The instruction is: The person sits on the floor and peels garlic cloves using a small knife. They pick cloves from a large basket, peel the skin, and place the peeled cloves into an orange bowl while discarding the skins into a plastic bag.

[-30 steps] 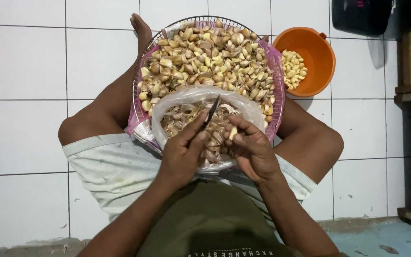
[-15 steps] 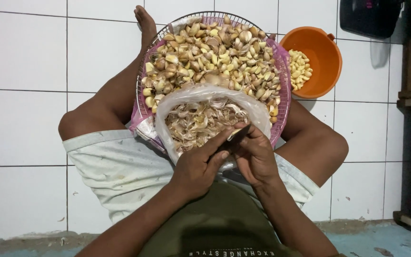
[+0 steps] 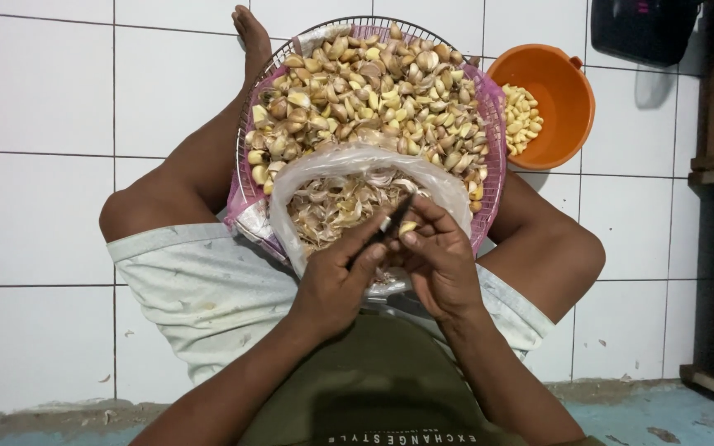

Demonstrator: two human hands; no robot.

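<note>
- Here the person sits cross-legged on a white tiled floor (image 3: 35, 215), both hands meeting over a clear plastic bag (image 3: 357, 169) that rests at the near edge of a round wire basket (image 3: 497, 140).
- The left hand (image 3: 336, 277) has its grip closed around a small knife (image 3: 397, 219), the dark blade pointing up and away towards the right hand's fingertips.
- The right hand (image 3: 440, 260) has its grip pinched on a single garlic clove (image 3: 407, 227), held just above the bag and touching, or almost touching, the blade.
- The step in hand looks like peeling or trimming that clove; how much skin is left on it is too small to tell.
- The bag below the hands holds papery garlic skins (image 3: 336, 206), so the peelings seem to drop there.
- The basket, lined with pink plastic, is heaped with unpeeled cloves (image 3: 373, 91), which suggests most of the pile remains to be done.
- An orange bowl (image 3: 568, 99) stands on the floor just beside the basket on the right, with pale peeled cloves (image 3: 521, 116) in it.
- The next move calls for a steady pinch on the clove, a shallow cut with the blade kept off the fingertips, and the skin lifted clear over the bag.
</note>
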